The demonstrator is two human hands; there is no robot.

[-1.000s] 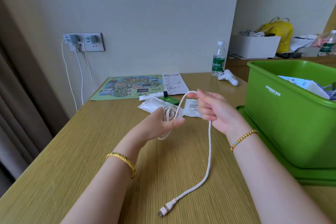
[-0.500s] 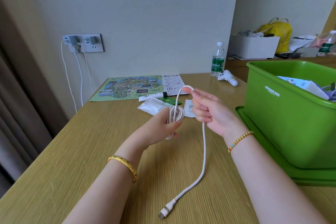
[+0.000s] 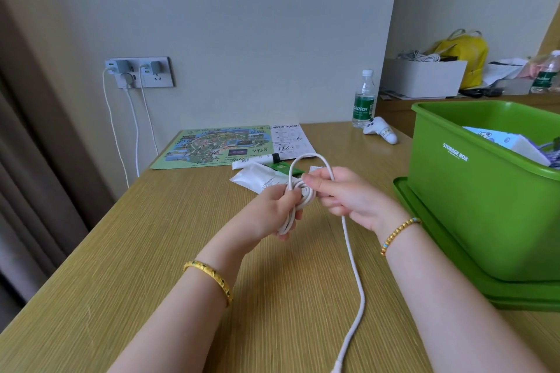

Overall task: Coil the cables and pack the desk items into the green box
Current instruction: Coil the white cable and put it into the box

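Head cam: both arms reach out over the wood desk (image 3: 127,251), hands close together in the middle. Left hand (image 3: 272,210) has its fingers curled round a small bunch of white cable (image 3: 298,197) loops, thumb on top, holding them tight. Right hand (image 3: 342,195) is just beside it, touching the bunch, w/ thumb & fingers pinching the same cable where a fresh loop arches up over both hands. From under the right hand the rest of the cable hangs down, bends on the desk & runs off the bottom edge of the pic, so its plug end can't be seen. Each wrist has a gold bracelet. The green box (image 3: 485,200) sits on its green lid (image 3: 424,230) at the right, near the right arm, w/ some things already inside. Farther back on the desk lie a map sheet (image 3: 218,147), a white tube (image 3: 254,162), a white packet (image 3: 257,179), a water bottle (image 3: 363,100) & a white controller (image 3: 380,130). Vs half a sec ago: the right hand has come in closer to the left, the top loop is smaller & lower, the bunch looks fatter, & the loose tail is shorter, its plug now out of the pic.
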